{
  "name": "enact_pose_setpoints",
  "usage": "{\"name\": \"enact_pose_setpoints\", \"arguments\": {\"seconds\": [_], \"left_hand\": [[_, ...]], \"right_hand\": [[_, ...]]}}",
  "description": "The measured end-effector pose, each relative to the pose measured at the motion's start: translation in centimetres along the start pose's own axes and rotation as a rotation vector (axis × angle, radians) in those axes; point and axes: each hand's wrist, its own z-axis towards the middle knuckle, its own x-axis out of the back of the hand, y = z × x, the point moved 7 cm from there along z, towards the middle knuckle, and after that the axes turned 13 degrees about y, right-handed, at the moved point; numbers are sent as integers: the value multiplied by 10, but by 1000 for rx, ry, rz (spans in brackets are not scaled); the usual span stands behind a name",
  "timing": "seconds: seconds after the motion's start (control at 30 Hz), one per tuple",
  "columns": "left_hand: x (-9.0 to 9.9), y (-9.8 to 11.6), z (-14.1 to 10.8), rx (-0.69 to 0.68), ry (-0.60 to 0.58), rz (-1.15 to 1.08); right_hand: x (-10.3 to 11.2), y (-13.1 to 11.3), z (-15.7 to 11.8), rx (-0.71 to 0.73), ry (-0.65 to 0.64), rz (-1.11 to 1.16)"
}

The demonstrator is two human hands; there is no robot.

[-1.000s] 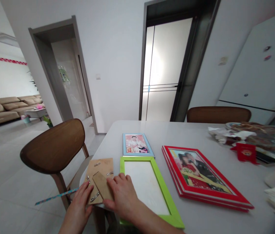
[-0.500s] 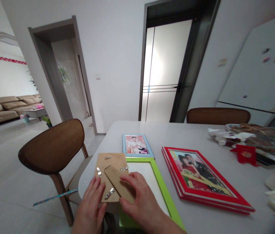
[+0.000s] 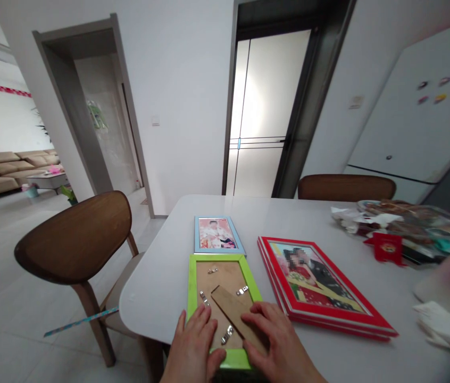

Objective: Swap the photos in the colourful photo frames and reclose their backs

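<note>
A brown backing board (image 3: 219, 308) with metal clips and a fold-out stand (image 3: 233, 308) lies inside the lime-green photo frame (image 3: 192, 276), back side up. My left hand (image 3: 195, 343) rests at the lower left, fingers stretched over the frame's side and the board's edge, thumb near the bottom rail. On the lower right, my right hand (image 3: 276, 340) has its thumb and fingers on either side of the stand's wide end, holding the board by it. Part of the frame's right rail and lower corner is hidden under that hand.
Just beyond lies a light-blue framed photo (image 3: 217, 234). To the right are stacked red photo frames (image 3: 321, 282), the top one showing a couple. Farther right sit a red packet (image 3: 387, 248) and plastic-wrapped items (image 3: 424, 223). A brown chair (image 3: 77, 239) stands left of the white table (image 3: 157, 282).
The backing board has moved right, from over the green frame's left side to inside its opening. Both hands moved right with it. The view has shifted slightly.
</note>
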Motion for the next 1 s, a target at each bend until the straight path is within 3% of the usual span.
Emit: {"name": "enact_pose_setpoints", "arguments": {"seconds": [0.17,0.43,0.8,0.93,1.0], "left_hand": [[1,0,-3,44,-66,-36],[0,3,-2,149,-216,-29],[3,4,-4,192,-211,-39],[2,3,-6,174,-190,-49],[2,3,-6,172,-179,-52]], "right_hand": [[-2,2,6,69,3,-18],[-10,14,45,34,-23,-274],[-10,18,39,12,-55,-200],[-3,-3,29,118,4,-195],[-4,-24,18,226,-57,-116]]}}
